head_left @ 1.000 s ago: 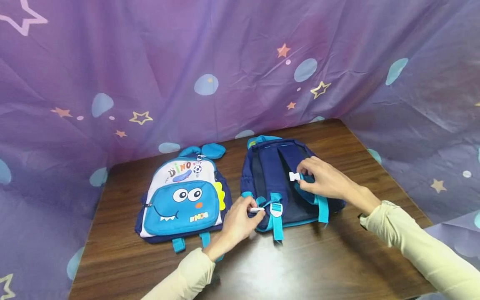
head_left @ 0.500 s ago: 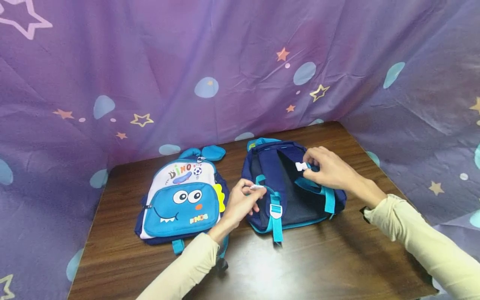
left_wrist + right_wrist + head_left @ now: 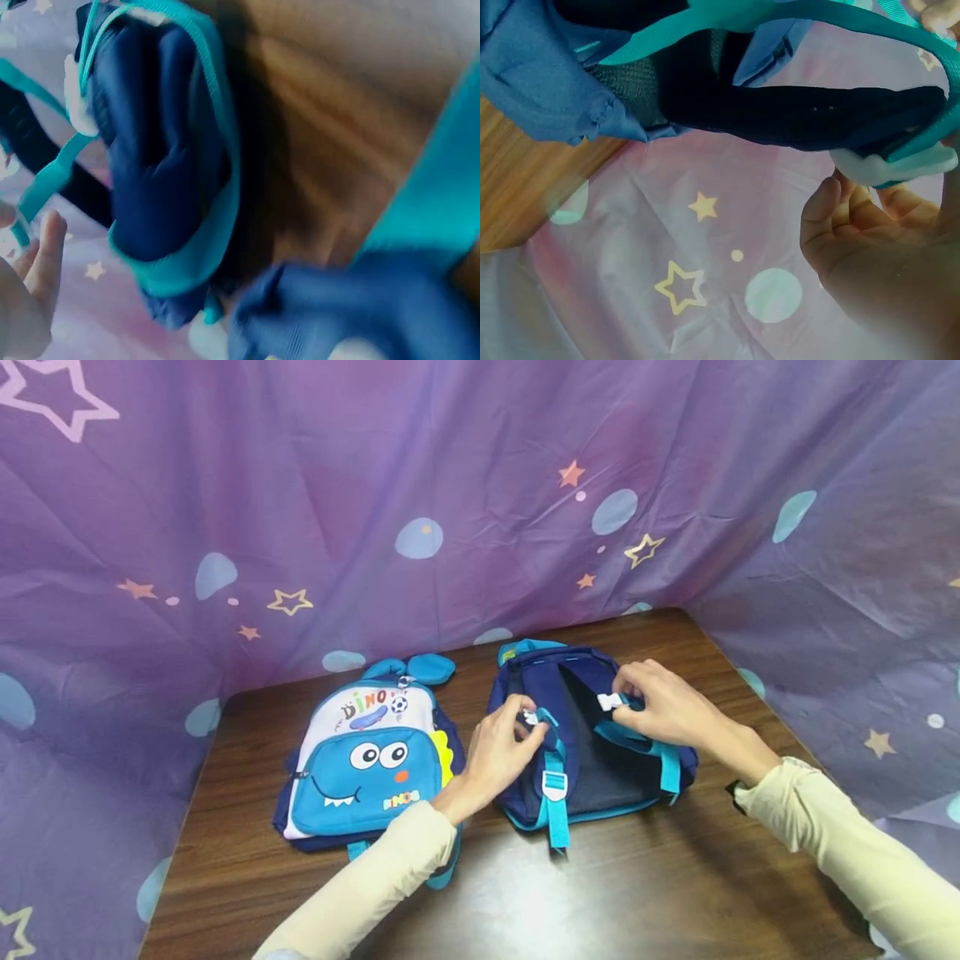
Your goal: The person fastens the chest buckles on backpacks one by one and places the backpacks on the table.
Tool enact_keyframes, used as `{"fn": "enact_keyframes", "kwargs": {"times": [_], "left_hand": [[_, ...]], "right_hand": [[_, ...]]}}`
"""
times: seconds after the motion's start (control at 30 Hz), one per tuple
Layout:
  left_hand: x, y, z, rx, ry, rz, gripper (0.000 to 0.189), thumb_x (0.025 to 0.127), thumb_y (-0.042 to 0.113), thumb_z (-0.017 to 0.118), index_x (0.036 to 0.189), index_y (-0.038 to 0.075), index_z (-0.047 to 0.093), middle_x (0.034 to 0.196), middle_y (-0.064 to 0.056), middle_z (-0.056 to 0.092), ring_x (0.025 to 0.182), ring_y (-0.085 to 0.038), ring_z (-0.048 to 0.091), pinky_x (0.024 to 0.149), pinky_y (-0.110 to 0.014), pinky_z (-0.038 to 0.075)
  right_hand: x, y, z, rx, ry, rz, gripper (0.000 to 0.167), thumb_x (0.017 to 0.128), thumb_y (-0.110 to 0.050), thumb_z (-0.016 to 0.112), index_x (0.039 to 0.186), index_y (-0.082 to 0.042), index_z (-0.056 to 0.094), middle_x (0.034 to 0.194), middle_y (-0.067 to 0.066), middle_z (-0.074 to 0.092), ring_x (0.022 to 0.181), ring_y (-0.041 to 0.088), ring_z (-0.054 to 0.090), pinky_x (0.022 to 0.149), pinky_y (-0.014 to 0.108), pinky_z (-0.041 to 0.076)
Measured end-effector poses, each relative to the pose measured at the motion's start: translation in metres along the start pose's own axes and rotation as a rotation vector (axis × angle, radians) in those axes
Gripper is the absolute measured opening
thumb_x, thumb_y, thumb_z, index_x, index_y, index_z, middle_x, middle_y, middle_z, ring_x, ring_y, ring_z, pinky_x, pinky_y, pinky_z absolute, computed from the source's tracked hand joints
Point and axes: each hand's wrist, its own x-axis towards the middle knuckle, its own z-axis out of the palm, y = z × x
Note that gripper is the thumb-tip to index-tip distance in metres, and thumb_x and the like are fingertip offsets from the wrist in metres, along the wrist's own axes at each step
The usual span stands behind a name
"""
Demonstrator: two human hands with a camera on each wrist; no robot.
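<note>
Left hand [image 3: 498,752] pinches a white clip [image 3: 533,717], right hand [image 3: 667,708] a white buckle [image 3: 609,702], fingers curled close, above the navy backpack [image 3: 603,781] right of centre.
Such grips probably keep the teal webbing [image 3: 624,737] lifted. Left wrist view shows the pack's folded side [image 3: 154,202], mostly hidden in the head view; a dinosaur backpack [image 3: 367,781] lies centre-left on the table [image 3: 637,893].

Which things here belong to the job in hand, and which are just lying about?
In the job:
left hand, pinching the left white buckle
right hand, pinching the right white buckle
navy backpack, which both buckles seem attached to

Apparently just lying about:
dinosaur backpack, in neither hand
wooden table and star-printed cloth, merely the setting
</note>
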Motion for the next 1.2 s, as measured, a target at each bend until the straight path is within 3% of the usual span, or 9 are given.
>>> {"fn": "enact_keyframes", "kwargs": {"times": [0.17, 0.33, 0.4, 0.57, 0.73, 0.87, 1.0, 1.1, 1.2], "left_hand": [[0.002, 0.002, 0.010, -0.120, -0.007, 0.011, 0.036, 0.093, 0.020, 0.071, 0.123, 0.009, 0.056, 0.103, -0.006, 0.075, 0.084, -0.014, 0.073, 0.071, -0.023, 0.056], [0.014, 0.004, 0.003, -0.338, -0.007, -0.100, 0.031, 0.088, 0.008, 0.074, 0.116, 0.001, 0.063, 0.099, -0.014, 0.074, 0.085, -0.023, 0.072, 0.073, -0.021, 0.057], [0.021, 0.005, -0.003, -0.348, -0.049, -0.119, 0.031, 0.089, 0.010, 0.074, 0.118, 0.003, 0.067, 0.100, -0.015, 0.073, 0.086, -0.023, 0.072, 0.074, -0.019, 0.056], [0.041, 0.014, -0.026, -0.144, -0.235, -0.029, 0.045, 0.091, 0.009, 0.071, 0.134, 0.001, 0.061, 0.107, -0.017, 0.070, 0.087, -0.022, 0.069, 0.076, -0.023, 0.054], [0.057, 0.029, -0.042, 0.034, -0.359, 0.064, 0.035, 0.091, 0.015, 0.072, 0.124, 0.003, 0.067, 0.105, -0.011, 0.073, 0.086, -0.018, 0.069, 0.077, -0.027, 0.054], [0.059, 0.037, -0.039, 0.256, -0.439, 0.207, 0.028, 0.093, 0.023, 0.070, 0.118, 0.012, 0.071, 0.095, -0.005, 0.071, 0.086, -0.017, 0.066, 0.075, -0.031, 0.053], [0.058, 0.046, -0.029, 0.439, -0.545, 0.319, 0.030, 0.097, 0.029, 0.065, 0.123, 0.015, 0.069, 0.099, -0.003, 0.068, 0.091, -0.019, 0.065, 0.078, -0.031, 0.052], [0.061, 0.049, -0.023, 0.470, -0.595, 0.370, 0.031, 0.098, 0.030, 0.063, 0.126, 0.016, 0.067, 0.103, -0.002, 0.067, 0.092, -0.019, 0.063, 0.080, -0.030, 0.051], [0.063, 0.048, -0.024, 0.467, -0.596, 0.388, 0.030, 0.097, 0.030, 0.064, 0.124, 0.015, 0.068, 0.105, -0.002, 0.067, 0.093, -0.019, 0.062, 0.082, -0.030, 0.050]], "right_hand": [[0.001, 0.000, -0.002, 0.009, -0.019, 0.010, 0.016, 0.074, -0.013, 0.070, 0.088, -0.015, 0.062, 0.083, 0.000, 0.058, 0.083, 0.016, 0.050, 0.073, 0.034, 0.043], [0.000, 0.002, -0.005, 0.010, 0.007, -0.018, 0.017, 0.073, -0.012, 0.070, 0.088, -0.016, 0.063, 0.084, -0.001, 0.058, 0.084, 0.013, 0.050, 0.073, 0.033, 0.043], [-0.001, 0.004, -0.005, 0.013, 0.027, -0.043, 0.017, 0.073, -0.012, 0.070, 0.088, -0.017, 0.064, 0.084, -0.003, 0.057, 0.083, 0.011, 0.049, 0.073, 0.031, 0.043], [-0.002, 0.007, -0.002, 0.025, 0.031, -0.082, 0.016, 0.075, -0.011, 0.071, 0.088, -0.018, 0.065, 0.084, -0.005, 0.058, 0.084, 0.010, 0.048, 0.073, 0.030, 0.043], [0.004, 0.002, 0.001, 0.036, -0.012, -0.086, 0.015, 0.079, -0.014, 0.073, 0.093, -0.017, 0.068, 0.087, -0.006, 0.061, 0.086, 0.010, 0.049, 0.074, 0.031, 0.045], [0.007, -0.003, 0.004, 0.029, 0.001, -0.126, 0.016, 0.080, -0.015, 0.073, 0.095, -0.015, 0.069, 0.087, -0.006, 0.061, 0.086, 0.010, 0.049, 0.074, 0.030, 0.045], [0.002, -0.006, 0.006, -0.002, 0.003, -0.138, 0.015, 0.080, -0.015, 0.074, 0.094, -0.015, 0.068, 0.085, -0.006, 0.060, 0.085, 0.010, 0.049, 0.074, 0.030, 0.045], [-0.002, -0.007, 0.006, -0.005, -0.007, -0.116, 0.015, 0.079, -0.015, 0.075, 0.093, -0.015, 0.069, 0.085, -0.007, 0.061, 0.084, 0.009, 0.049, 0.074, 0.029, 0.045], [-0.002, -0.008, 0.007, 0.001, -0.010, -0.116, 0.016, 0.079, -0.014, 0.075, 0.094, -0.015, 0.070, 0.087, -0.007, 0.062, 0.085, 0.009, 0.050, 0.074, 0.029, 0.046]]}}
